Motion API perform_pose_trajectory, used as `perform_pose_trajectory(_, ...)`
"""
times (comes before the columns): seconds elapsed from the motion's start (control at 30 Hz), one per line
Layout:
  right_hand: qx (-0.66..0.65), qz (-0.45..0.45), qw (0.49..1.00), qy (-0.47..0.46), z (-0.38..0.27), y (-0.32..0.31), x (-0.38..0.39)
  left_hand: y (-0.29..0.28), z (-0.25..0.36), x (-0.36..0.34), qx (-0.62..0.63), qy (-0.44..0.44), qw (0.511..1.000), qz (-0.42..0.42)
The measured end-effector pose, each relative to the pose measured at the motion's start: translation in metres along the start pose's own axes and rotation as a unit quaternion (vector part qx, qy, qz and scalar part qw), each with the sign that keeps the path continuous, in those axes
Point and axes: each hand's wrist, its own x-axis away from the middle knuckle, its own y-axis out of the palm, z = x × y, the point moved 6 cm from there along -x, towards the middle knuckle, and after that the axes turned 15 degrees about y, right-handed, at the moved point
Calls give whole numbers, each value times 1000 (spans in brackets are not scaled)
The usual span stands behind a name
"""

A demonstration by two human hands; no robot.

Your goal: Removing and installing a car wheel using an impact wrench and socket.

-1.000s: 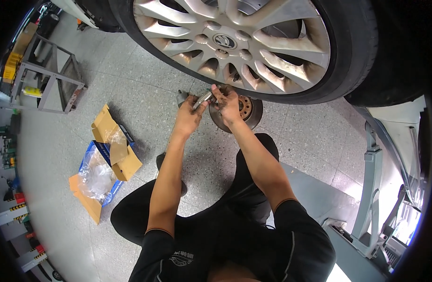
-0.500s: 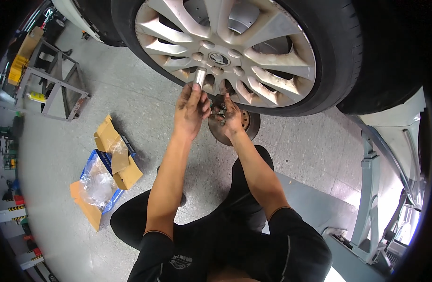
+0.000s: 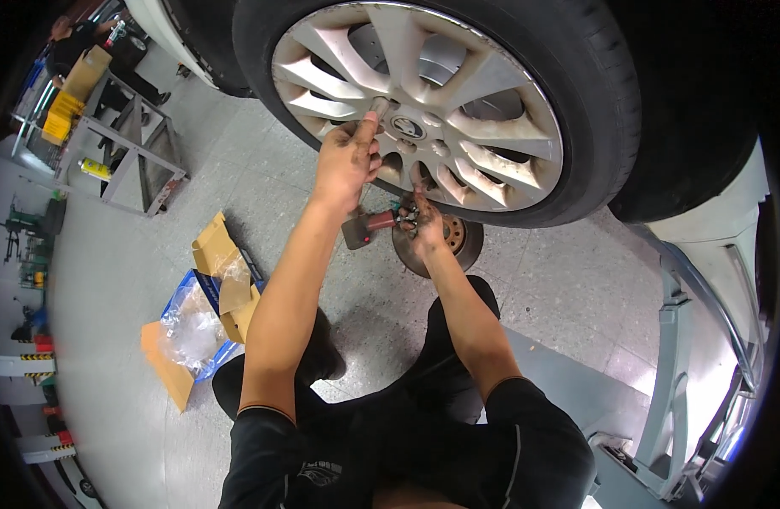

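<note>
My left hand (image 3: pixel 347 161) grips a silver metal socket (image 3: pixel 376 109) at a lug hole of the alloy wheel (image 3: pixel 492 76), left of its centre cap. My right hand (image 3: pixel 425 225) is below, fingers curled round several small metal pieces that look like bolts (image 3: pixel 407 217), its thumb by the lower spokes. Beneath the tyre (image 3: pixel 606 119), a red-and-grey power tool (image 3: pixel 377 221) shows beside my right hand, partly hidden. A brake disc (image 3: pixel 466 250) lies behind that hand on the floor.
Opened cardboard box (image 3: pixel 165 360) with plastic bags at left; grey trolley (image 3: pixel 127 161) with yellow items upper left; a co-worker (image 3: pixel 76 51) behind it. A lift arm (image 3: pixel 674 356) and grey plate (image 3: pixel 559 365) at right; car body (image 3: pixel 712 220) beside the wheel.
My left hand has risen from below the tyre to the lug hole with the socket. My view has shifted; the power tool now shows more, and a co-worker appears upper left.
</note>
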Motion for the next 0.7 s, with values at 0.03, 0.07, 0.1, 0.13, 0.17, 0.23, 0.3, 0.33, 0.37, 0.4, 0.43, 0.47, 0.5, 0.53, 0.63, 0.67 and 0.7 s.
perform_pose_trajectory(0.03, 10, 0, 1000, 10, 3, 0, -2, 2, -1, 1, 60, -13, 998, -18)
perform_pose_trajectory(0.07, 21, -8, 1000, 1, 4, 2, -3, 2, 0, 0, 60, -12, 998, -20)
perform_pose_trajectory(0.1, 20, 0, 1000, 18, 8, 2, -4, 3, -3, 1, 93, -31, 995, -20)
perform_pose_trajectory(0.13, 21, 2, 1000, 22, 10, 3, -6, 7, -5, 0, 130, -43, 990, -26)
perform_pose_trajectory(0.17, 25, 18, 999, 21, 10, 2, -6, 8, -8, 0, 126, -51, 991, -18)
perform_pose_trajectory(0.23, 30, 14, 999, 35, 12, 5, -7, 13, -16, -1, 160, -78, 984, 20)
perform_pose_trajectory(0.3, 35, 25, 998, 43, 11, 6, -6, 17, -17, -10, 213, -71, 974, 36)
perform_pose_trajectory(0.33, 14, 12, 999, 42, 11, 8, -5, 21, -17, -16, 268, -66, 961, 34)
perform_pose_trajectory(0.37, -4, 0, 1000, 29, 8, 10, -4, 20, -21, -16, 266, -79, 960, 46)
perform_pose_trajectory(0.4, -8, 2, 999, 40, 8, 10, -4, 20, -21, -19, 254, -73, 964, 23)
perform_pose_trajectory(0.43, -7, 11, 999, 39, 8, 10, -4, 21, -22, -20, 242, -70, 968, 6)
perform_pose_trajectory(0.47, -3, 9, 1000, 26, 6, 11, -4, 21, -24, -21, 239, -70, 969, 0)
perform_pose_trajectory(0.5, -7, 18, 999, 40, 8, 11, -4, 11, -13, -26, -37, 49, 998, -5)
perform_pose_trajectory(0.53, 2, 21, 999, 41, 9, 12, -5, 10, 2, -28, -309, 163, 937, -10)
perform_pose_trajectory(0.63, 18, 15, 998, 54, 15, 17, -10, 19, 19, -21, -462, 318, 828, 1)
perform_pose_trajectory(0.67, 23, 18, 998, 52, 17, 19, -11, 24, 28, -15, -510, 395, 764, 18)
perform_pose_trajectory(0.7, 26, 5, 997, 68, 21, 22, -13, 22, 26, -17, -482, 367, 796, 16)
